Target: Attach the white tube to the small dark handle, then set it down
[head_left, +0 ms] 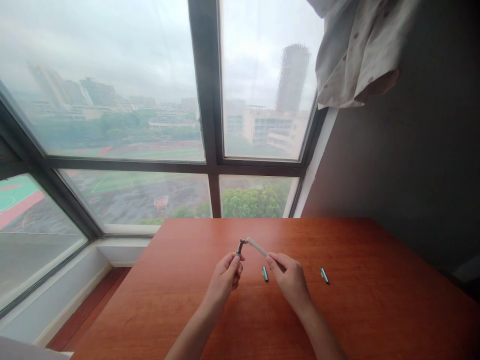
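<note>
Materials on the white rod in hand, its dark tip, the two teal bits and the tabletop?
White rod: matte, likely plastic; right hand pinches it. Dark tip, in the left hand: dark grey, metal or plastic, too small to tell. Teal bits: glossy highlights, probably plastic. Tabletop: reddish wood-grain, slight sheen, laminate or varnished wood.

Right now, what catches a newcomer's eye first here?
Mid-table, the left hand pinches the dark head of a slim white-handled tool, the right hand its handle. Two teal pieces lie on the red-brown table, one between the hands, one further right. Behind, a large window shows hazy city.
</note>
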The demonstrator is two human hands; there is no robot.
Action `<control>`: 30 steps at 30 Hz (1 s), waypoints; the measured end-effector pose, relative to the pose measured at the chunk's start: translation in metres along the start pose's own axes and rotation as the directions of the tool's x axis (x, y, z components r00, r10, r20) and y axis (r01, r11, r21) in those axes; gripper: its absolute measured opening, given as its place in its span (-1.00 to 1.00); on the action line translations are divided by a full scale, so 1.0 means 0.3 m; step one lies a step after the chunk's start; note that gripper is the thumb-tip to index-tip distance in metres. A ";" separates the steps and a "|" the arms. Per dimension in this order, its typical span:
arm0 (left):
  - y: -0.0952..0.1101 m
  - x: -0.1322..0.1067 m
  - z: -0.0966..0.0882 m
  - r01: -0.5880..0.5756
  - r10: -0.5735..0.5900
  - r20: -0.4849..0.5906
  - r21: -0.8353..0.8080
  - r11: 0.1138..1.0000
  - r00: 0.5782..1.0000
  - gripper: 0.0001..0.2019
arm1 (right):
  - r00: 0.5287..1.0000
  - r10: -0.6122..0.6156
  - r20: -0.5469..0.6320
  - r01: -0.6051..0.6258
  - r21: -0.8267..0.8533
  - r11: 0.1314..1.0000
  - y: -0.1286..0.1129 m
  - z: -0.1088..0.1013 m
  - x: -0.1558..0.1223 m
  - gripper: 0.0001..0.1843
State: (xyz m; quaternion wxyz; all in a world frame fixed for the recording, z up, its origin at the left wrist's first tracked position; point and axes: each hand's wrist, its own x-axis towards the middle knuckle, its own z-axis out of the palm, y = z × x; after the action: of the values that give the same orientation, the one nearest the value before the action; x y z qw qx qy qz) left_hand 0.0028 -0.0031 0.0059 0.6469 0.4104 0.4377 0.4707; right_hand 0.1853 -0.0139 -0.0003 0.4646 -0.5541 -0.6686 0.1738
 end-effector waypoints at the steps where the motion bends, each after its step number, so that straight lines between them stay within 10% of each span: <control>1: -0.001 0.001 0.000 -0.002 0.002 -0.003 -0.001 1.000 1.000 -0.68 | 1.000 -0.001 -0.001 0.001 -0.005 1.000 0.000 -0.001 0.000 -0.63; 30: -0.006 0.010 -0.005 0.005 -0.005 -0.005 0.011 1.000 1.000 -0.63 | 0.999 -0.010 0.036 0.010 -0.003 1.000 -0.003 -0.006 -0.001 -0.70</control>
State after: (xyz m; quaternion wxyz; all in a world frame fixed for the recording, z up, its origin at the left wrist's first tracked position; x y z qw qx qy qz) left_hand 0.0024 -0.0004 0.0032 0.6448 0.4117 0.4426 0.4678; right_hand 0.1862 -0.0151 0.0011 0.4527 -0.5481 -0.6799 0.1801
